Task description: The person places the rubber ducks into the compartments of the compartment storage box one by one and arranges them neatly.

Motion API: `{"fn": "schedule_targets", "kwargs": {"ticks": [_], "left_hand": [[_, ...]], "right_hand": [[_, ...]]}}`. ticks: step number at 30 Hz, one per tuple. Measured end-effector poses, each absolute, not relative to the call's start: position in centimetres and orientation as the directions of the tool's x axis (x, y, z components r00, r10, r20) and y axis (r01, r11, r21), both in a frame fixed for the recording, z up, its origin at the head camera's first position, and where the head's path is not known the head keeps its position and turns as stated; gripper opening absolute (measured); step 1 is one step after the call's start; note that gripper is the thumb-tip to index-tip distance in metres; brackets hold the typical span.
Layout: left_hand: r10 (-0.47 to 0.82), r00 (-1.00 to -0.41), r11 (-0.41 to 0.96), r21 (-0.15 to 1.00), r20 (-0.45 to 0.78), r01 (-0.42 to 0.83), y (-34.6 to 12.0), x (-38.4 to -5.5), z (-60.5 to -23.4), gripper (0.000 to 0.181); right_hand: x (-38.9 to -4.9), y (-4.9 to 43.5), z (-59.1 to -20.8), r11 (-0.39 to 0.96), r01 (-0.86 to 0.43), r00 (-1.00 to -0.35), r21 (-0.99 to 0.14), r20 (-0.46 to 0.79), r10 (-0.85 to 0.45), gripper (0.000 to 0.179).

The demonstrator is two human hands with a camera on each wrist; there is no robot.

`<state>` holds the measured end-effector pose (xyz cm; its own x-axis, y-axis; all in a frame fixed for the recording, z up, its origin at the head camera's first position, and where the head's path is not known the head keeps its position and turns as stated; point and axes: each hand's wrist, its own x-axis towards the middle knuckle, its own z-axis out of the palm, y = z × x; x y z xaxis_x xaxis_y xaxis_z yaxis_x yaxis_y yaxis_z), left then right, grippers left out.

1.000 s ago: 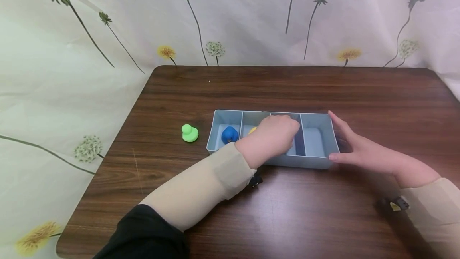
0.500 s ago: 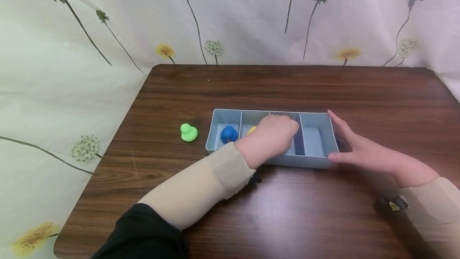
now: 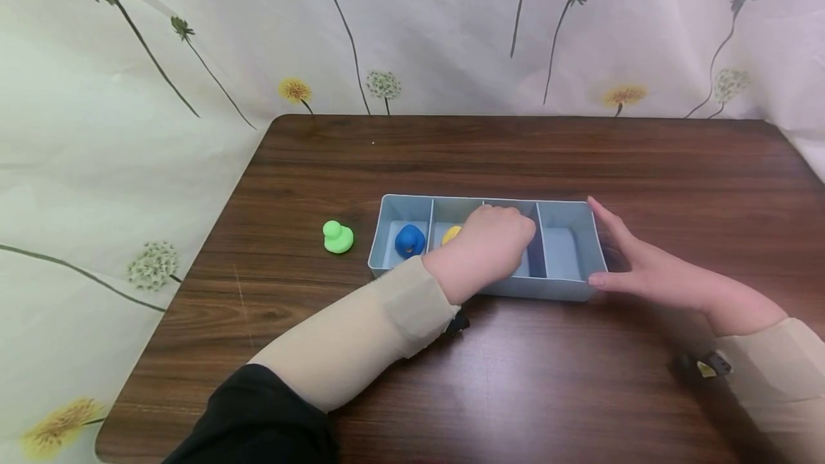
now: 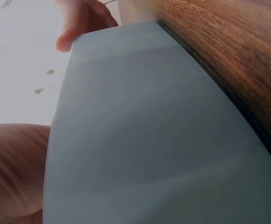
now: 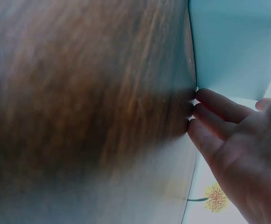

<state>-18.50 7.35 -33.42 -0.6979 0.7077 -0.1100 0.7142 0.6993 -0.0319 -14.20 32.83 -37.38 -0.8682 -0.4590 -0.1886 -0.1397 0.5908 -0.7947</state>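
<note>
A light blue divided box (image 3: 570,291) lies lengthwise on the table. My left hand (image 3: 493,243) reaches down into its third compartment from the left, knuckles up; the fingers are hidden, and I cannot tell what they hold. In the left wrist view, the box's front wall (image 4: 145,121) covers most of the scene. My right hand (image 3: 651,274) grips the right end, thumb at the front corner and forefinger at the back corner. A blue rubber duck (image 3: 410,241) sits in the leftmost compartment. A yellow object (image 3: 451,234) shows partly in the second, behind the left wrist.
Left of the box, a green rubber duck (image 3: 338,237) stands on the dark wooden table (image 3: 309,170). Behind the table hangs a pale cloth (image 3: 445,34) printed with dandelions. The left forearm (image 3: 361,342) crosses low over the table's front half.
The head view has shifted very slightly. Both hands, the box and the ducks keep their places.
</note>
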Motion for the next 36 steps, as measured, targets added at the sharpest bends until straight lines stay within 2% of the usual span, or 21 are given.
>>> {"fn": "schedule_targets", "kwargs": {"ticks": [11, 21, 26, 36], "left_hand": [[0.699, -0.704, 0.703, -0.056, -0.127, 0.709, 7.4, -18.3, -33.1, 0.016], [0.707, -0.699, 0.703, -0.002, -0.107, 0.711, 7.1, -18.4, -33.1, 0.014], [0.714, -0.696, 0.698, 0.013, -0.08, 0.716, 6.3, -18.5, -31.9, 0.018], [0.612, -0.79, 0.787, 0.116, -0.029, 0.605, 2.0, -19.0, -27.6, 0.031]], "right_hand": [[-14.3, 32.8, -37.5, 0.589, -0.151, -0.868, -0.794, -0.179, -0.462, 0.106], [-14.2, 32.7, -37.5, 0.582, -0.148, -0.869, -0.799, -0.176, -0.462, 0.106], [-14.2, 32.7, -37.5, 0.585, -0.155, -0.87, -0.796, -0.171, -0.463, 0.106], [-14.2, 32.8, -37.6, 0.59, -0.184, -0.868, -0.786, -0.151, -0.472, 0.106]]}}
